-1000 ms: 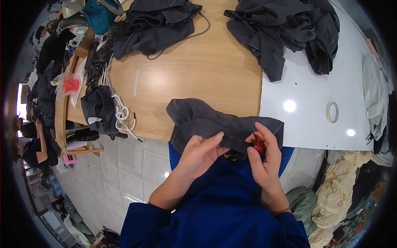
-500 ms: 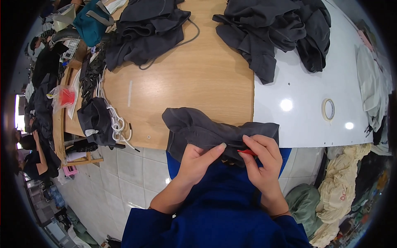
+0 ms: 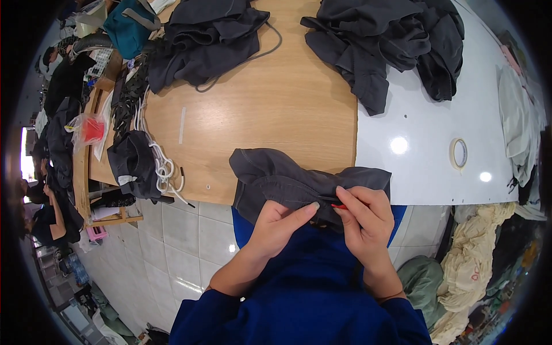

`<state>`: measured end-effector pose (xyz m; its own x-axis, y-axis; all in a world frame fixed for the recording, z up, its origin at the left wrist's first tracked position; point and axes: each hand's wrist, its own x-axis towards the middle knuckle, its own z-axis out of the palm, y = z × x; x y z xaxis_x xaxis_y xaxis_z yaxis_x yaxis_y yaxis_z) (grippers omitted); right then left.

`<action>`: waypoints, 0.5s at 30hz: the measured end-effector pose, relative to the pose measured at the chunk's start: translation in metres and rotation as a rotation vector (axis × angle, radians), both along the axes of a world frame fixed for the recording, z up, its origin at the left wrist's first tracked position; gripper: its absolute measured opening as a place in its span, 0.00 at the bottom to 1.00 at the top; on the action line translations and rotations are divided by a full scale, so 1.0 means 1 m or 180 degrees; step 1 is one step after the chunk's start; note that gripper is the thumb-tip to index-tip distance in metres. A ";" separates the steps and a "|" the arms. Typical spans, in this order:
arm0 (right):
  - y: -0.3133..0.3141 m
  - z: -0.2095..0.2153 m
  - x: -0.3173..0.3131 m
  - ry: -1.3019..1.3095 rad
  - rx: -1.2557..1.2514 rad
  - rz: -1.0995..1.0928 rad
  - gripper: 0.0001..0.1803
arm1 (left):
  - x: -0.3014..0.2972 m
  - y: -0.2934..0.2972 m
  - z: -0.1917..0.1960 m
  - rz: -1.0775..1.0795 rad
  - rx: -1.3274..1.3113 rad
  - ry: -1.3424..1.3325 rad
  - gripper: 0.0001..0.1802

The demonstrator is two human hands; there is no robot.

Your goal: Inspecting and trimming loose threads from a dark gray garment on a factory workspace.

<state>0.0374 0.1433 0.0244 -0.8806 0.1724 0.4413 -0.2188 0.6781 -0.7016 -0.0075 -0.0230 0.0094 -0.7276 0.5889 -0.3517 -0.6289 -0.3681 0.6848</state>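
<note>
"Hands?"
"Two. Left hand (image 3: 282,227): thumb and curled fingers pinch one dark grey garment (image 3: 276,175) at the table's (image 3: 259,118) near edge. Right hand (image 3: 368,224): fingers closed round one small red tool (image 3: 341,206), at the cloth."
"Rest?"
"Two dark heaps (image 3: 385,37), one tape roll (image 3: 452,154)."
"Writing?"
"One red scrawl, cream cloth (image 3: 474,247)."
</note>
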 end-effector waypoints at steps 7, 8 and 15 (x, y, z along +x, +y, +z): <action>0.001 -0.002 0.002 0.0029 -0.0016 -0.0039 0.19 | 0.001 -0.002 -0.006 0.0110 0.0632 -0.0412 0.17; 0.002 -0.002 0.003 0.0031 -0.0015 -0.0037 0.19 | 0.000 -0.002 -0.006 0.0112 0.0634 -0.0410 0.17; 0.001 0.002 0.003 -0.0029 0.0185 -0.0113 0.20 | 0.000 0.001 -0.002 0.0277 0.0801 -0.0526 0.12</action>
